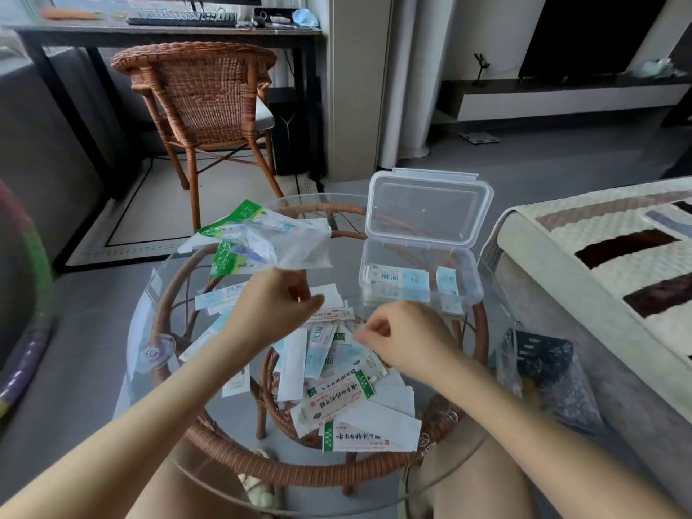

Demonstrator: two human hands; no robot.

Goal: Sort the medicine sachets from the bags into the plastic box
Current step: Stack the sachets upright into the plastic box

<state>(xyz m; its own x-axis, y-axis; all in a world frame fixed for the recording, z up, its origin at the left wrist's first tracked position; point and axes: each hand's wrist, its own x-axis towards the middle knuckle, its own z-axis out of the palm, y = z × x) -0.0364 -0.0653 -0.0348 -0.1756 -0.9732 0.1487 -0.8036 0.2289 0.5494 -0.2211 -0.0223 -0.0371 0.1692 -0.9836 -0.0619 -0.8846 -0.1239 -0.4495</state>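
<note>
Fingers (376,324) of the right hand (410,340) are pinching what looks like a pale sachet (360,336) just in front of the open plastic box (412,256). The left hand (273,305), left of the box, is curling narrowly, and whether it is holding anything cannot be told. Loose medicine sachets (337,391) are lying heaped before the box, with the bags (269,237) to its left. Thin, light and slick-looking, they are probably best taken by pinching an exposed edge.

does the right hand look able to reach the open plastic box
Probably yes: the plastic box stands open just beyond the right hand, which pinches a sachet; nothing lies between them.
</note>
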